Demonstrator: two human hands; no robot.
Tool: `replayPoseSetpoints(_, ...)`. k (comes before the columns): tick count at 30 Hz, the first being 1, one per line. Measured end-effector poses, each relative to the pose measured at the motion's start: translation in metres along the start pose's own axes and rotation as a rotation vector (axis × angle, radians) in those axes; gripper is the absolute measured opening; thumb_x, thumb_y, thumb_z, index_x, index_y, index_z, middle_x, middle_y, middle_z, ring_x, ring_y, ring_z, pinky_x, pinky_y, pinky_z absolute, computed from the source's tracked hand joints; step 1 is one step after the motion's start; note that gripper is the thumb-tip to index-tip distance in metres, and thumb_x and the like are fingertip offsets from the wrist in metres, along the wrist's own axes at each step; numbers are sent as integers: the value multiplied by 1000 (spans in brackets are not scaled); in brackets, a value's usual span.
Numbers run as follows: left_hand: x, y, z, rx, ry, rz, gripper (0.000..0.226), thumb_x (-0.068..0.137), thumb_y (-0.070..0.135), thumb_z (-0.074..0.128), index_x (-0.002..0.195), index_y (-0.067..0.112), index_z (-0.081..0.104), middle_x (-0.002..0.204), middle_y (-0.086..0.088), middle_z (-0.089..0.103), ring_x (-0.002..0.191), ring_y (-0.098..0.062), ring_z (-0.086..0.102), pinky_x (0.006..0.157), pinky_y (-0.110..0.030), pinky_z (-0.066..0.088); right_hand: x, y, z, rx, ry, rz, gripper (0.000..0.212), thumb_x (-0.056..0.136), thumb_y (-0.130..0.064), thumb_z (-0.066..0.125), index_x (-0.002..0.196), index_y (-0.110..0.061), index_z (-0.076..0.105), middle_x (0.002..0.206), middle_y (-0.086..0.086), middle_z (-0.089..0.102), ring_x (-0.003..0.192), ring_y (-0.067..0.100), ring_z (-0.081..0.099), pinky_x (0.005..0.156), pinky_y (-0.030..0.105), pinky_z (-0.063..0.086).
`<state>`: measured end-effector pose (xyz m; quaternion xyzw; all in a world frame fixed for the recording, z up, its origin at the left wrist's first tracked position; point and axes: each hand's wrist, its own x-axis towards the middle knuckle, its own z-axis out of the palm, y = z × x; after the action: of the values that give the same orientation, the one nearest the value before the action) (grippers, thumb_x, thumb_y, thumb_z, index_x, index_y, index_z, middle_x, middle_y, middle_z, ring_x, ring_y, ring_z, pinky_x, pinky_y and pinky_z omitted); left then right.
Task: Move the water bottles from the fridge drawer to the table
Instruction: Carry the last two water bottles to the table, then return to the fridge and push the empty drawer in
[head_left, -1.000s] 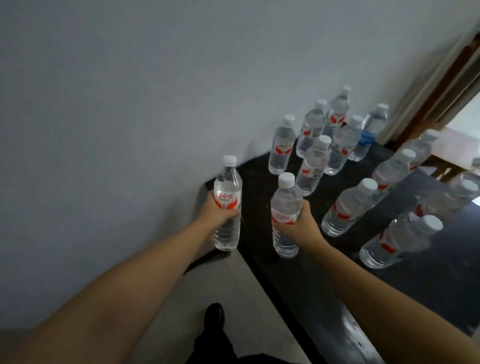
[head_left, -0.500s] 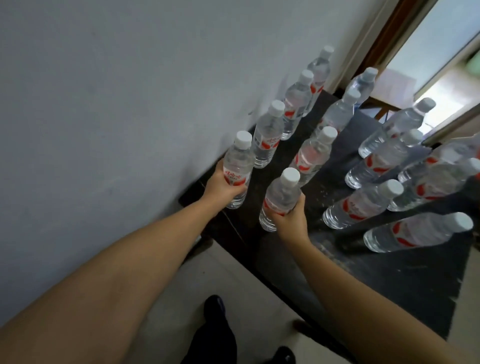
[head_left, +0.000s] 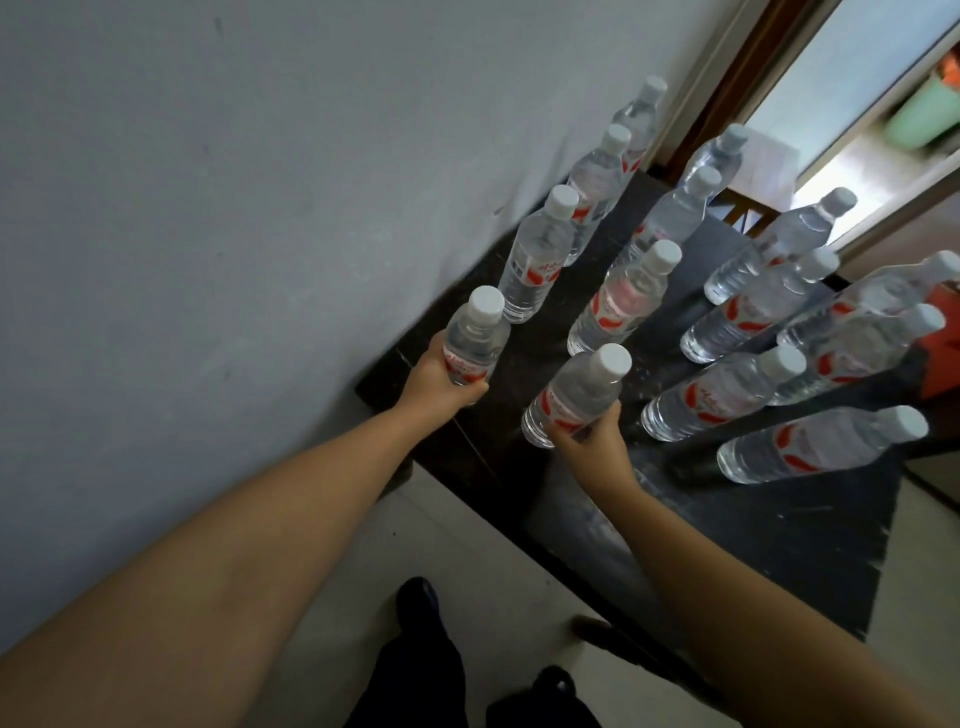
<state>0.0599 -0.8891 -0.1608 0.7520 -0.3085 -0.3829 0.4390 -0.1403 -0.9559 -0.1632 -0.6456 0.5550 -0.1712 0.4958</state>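
Bottles (head_left: 475, 340) and (head_left: 574, 395) stand upright, each clamped in a hand's grip, left hand (head_left: 441, 376) and right hand (head_left: 587, 441), their bases just above the counter (head_left: 779, 545) below.

Dark table (head_left: 779, 545) set against wall. A dozen-odd clear water bottles (head_left: 763, 312), white caps, red labels, stand upright in rough rows on it.

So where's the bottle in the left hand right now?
Head view: the left-hand bottle is held by the left hand over the dark table's near corner by the wall, just before the wall-side row.
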Motion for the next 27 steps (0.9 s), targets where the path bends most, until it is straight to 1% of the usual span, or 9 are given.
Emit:
replayPoseSetpoints(3,1,-3,-2,9,-42,-17,84,76,10,77,144,14,28,135,-5,51,120,-14,49,93,-22,38,-5,8,-2,-12,-53,39,75,80,-12,75,139,-13,28,137,7,51,126,19,51,108,39,42)
replayPoseSetpoints(6,1,-5,-11,52,-84,-28,99,71,19,81,149,14,21,139,-6,49,128,-20,49,103,-30,40,-7,10,-4,-179,-105,208,98,83,-27,73,151,-4,6,141,12,46,130,25,48,104,37,44)
replayPoseSetpoints(7,-2,-6,-16,93,-101,-28,99,72,23,81,150,14,21,141,-7,49,130,-22,48,106,-33,39,-8,7,-4,-292,-156,281,92,86,-29,70,151,-1,10,132,12,51,120,25,53,92,33,49)
replayPoseSetpoints(9,-8,-2,-23,202,-143,-44,93,77,29,77,150,14,21,144,-8,46,133,-24,45,109,-36,38,-4,-6,-2,-473,-354,391,55,91,-26,64,135,1,44,103,9,58,89,23,58,63,28,47)
replayPoseSetpoints(11,-22,-2,-32,345,-126,-78,76,85,34,68,147,12,29,139,-11,51,129,-26,49,104,-34,40,-4,-24,7,-577,-564,436,29,93,-25,60,114,-5,58,85,7,59,71,20,57,53,27,46)
replayPoseSetpoints(12,-30,-4,-38,414,-110,-97,65,88,33,64,143,10,37,133,-12,56,124,-27,53,100,-33,42,-3,-31,16,-639,-626,412,30,93,-27,58,112,-4,60,84,8,60,71,20,59,57,29,50)
replayPoseSetpoints(16,-69,-18,-73,632,-101,-172,41,95,27,53,130,7,52,130,-14,58,117,-29,55,96,-32,44,-12,-74,66,-960,-737,4,31,94,-28,54,114,-4,59,93,11,59,82,24,58,72,34,52)
replayPoseSetpoints(22,-154,-40,-127,722,52,-379,46,96,29,49,138,9,43,137,-16,49,123,-31,48,95,-31,41,-45,-113,144,-1388,-873,-569,42,98,-20,45,135,1,46,137,17,50,123,35,50,103,40,43)
replayPoseSetpoints(27,-251,-61,-139,607,280,-606,52,96,36,49,141,12,39,142,-14,45,126,-29,47,98,-33,40,-91,-129,183,-1455,-923,-937,40,97,-16,43,136,-5,37,129,17,52,110,35,56,80,39,45)
